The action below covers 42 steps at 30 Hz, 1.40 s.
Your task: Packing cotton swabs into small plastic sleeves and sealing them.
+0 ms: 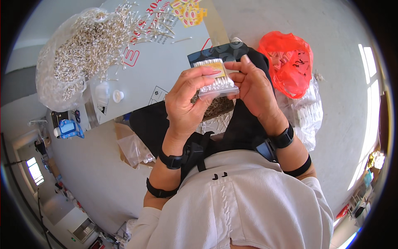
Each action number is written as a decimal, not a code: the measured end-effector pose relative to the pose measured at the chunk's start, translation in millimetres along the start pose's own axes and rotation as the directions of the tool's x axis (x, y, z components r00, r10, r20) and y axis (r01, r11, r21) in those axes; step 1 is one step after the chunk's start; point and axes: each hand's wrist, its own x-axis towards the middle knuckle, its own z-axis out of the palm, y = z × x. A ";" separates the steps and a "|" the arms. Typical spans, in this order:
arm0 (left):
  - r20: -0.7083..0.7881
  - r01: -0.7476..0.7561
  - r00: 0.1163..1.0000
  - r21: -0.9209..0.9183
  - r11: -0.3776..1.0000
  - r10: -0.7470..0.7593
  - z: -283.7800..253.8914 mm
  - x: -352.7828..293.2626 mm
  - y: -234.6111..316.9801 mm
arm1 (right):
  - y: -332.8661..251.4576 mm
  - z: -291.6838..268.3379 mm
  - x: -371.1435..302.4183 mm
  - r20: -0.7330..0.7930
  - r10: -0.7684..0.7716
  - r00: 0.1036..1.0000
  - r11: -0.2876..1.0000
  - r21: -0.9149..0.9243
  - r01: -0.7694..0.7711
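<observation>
My left hand (188, 93) is closed on a small clear plastic bag of cotton swabs (217, 85), thumb below and fingers across its front. White swab tips show in rows inside, behind a yellow label (218, 69). At the bag's right edge is my right hand (257, 89), its bent fingers against the plastic and one fingertip raised. How firmly the right fingers pinch the edge is partly hidden. Below the bag, between my legs, a container of loose cotton swabs (213, 108) is partly covered by my hands.
A big clear bag spilling loose swabs (83, 54) lies on the table (141, 79) at left, with yellow labels (190, 13) at its far side. A red plastic bag (290, 62) and a clear bag of packed swabs (306, 114) lie at right. Blue packet (69, 129) stands far left.
</observation>
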 end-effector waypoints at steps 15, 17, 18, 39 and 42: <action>0.048 0.436 0.893 -0.330 0.837 -0.447 13.1 -8.3 -34.9 | 18.3 -7.8 16.0 0.038 0.004 0.999 0.988 -0.154 0.002; 0.059 0.493 0.853 -0.416 0.764 -0.518 15.4 -10.2 -47.5 | 20.2 -11.9 18.9 0.022 0.032 0.999 0.989 -0.144 -0.028; 0.080 0.538 0.810 -0.497 0.681 -0.582 17.0 -10.6 -52.5 | 20.8 -15.6 21.3 0.039 0.067 0.997 0.987 -0.150 -0.060; 0.175 0.665 0.727 -0.419 0.618 -0.664 28.0 -10.1 -98.8 | 30.6 -30.0 48.2 -0.034 0.096 0.995 0.866 -0.489 -0.100; 0.188 0.632 0.761 -0.434 0.642 -0.621 24.8 -10.0 -101.9 | 27.9 -26.7 49.5 -0.008 0.083 0.997 0.858 -0.508 -0.075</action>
